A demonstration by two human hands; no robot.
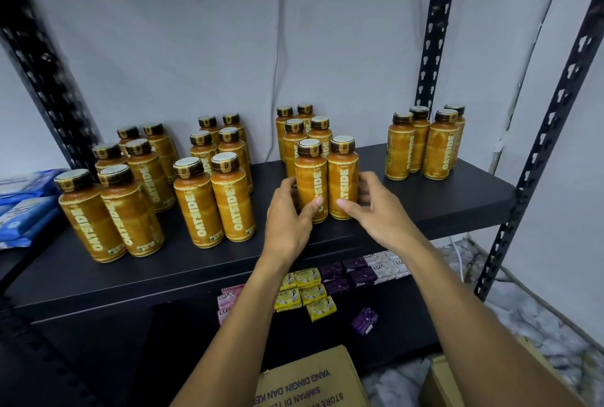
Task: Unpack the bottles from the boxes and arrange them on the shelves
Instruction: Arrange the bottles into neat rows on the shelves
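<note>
The left hand (289, 210) and right hand (376, 207) each grasp an orange plastic Oatside bottle (312, 181) (343, 178) near the black shelf (457, 207) front edge. Pressing the pair together, labels forward, would likely square them well.

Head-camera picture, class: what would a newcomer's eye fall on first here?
First, the clusters of orange plastic bottles with dark brown caps, standing upright along the black metal shelf. Next, the two bare hands at the front middle: the left hand and right hand each touch one bottle of a front pair. Below, small yellow soap packets lie on a lower shelf.
</note>
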